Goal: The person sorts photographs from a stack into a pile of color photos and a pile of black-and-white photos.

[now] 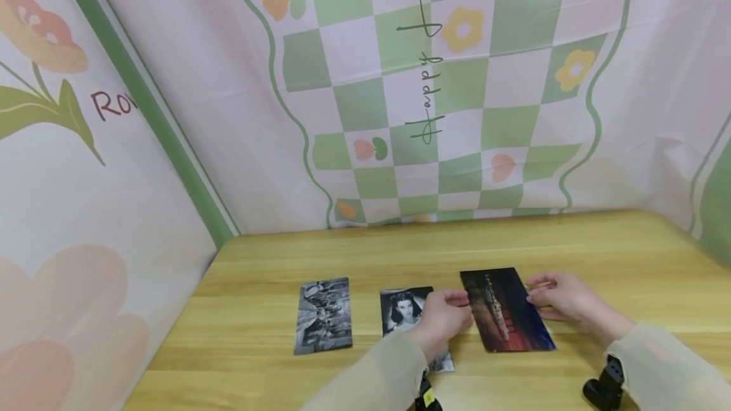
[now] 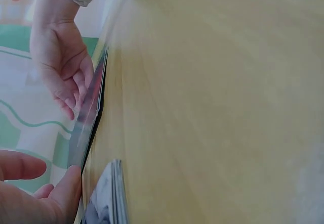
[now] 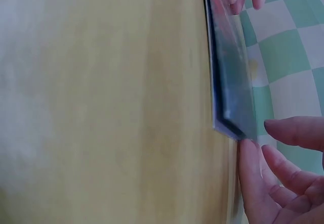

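A glossy dark photo card point(image 1: 505, 309) with red and blue tones lies at the right of three piles on the wooden table. My left hand point(image 1: 442, 321) touches its left edge, the fingers loosely bent. At the opposite edge my right hand point(image 1: 565, 300) rests its thumb against the side, its other fingers spread apart in the right wrist view. Seen edge-on, this dark pile point(image 3: 228, 77) shows several layers. Partly under my left forearm lies a black-and-white portrait photo point(image 1: 402, 309). Farther left is a black-and-white crowd photo point(image 1: 323, 316).
The wooden table point(image 1: 257, 284) meets a hanging cloth point(image 1: 411, 94) with green checks along its back edge. A second printed cloth point(image 1: 85, 208) hangs on the left. A black wrist device point(image 1: 606, 385) sits by my right sleeve.
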`<state>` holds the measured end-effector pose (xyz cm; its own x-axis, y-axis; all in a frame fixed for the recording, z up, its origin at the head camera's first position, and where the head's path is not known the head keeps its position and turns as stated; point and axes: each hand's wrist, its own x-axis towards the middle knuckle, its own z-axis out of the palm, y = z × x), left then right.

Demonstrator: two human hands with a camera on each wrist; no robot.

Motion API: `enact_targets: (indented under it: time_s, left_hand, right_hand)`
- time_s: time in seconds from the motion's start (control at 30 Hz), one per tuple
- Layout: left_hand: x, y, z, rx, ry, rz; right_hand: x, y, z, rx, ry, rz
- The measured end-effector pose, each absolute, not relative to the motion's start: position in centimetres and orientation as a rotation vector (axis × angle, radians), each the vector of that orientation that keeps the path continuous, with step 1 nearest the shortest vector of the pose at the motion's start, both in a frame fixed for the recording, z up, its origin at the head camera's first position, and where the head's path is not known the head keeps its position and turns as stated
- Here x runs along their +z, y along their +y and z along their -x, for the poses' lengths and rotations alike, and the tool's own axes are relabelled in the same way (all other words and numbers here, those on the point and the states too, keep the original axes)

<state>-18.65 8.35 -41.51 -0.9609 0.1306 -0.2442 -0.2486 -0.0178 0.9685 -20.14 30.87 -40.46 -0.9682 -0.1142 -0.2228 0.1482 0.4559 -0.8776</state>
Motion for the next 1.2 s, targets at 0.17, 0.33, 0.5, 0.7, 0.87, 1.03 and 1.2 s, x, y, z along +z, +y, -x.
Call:
enact_targets:
  time_s: [0.17,0.33,0.5,0.7,0.87,1.03,1.2]
  left_hand:
    - [-41.5,8.3,18.6,2.054,2.007,0.12]
    - [-41.4,8.0,18.5,2.083,1.958,0.102]
    - [-40.5,7.4,18.5,2.106,1.917,0.054]
    - [-39.7,5.6,18.4,2.129,1.86,-0.007]
    - [-39.2,3.9,18.7,2.136,1.841,-0.043]
    - [-38.7,2.2,18.8,2.142,1.842,-0.055]
    - [-38.4,0.9,18.8,2.17,1.856,-0.095]
  right_hand:
    - [-40.9,31.4,20.2,-1.561,2.415,0.021]
    - [-40.3,31.3,19.9,-1.518,2.455,0.023]
    - [-39.0,30.2,19.5,-1.526,2.464,0.046]
    - [-37.9,28.5,18.9,-1.602,2.386,0.098]
    - [-37.2,27.0,18.4,-1.639,2.346,0.145]
    - [-36.4,25.5,18.3,-1.682,2.29,0.161]
    - [-35.9,24.2,18.2,-1.702,2.272,0.184]
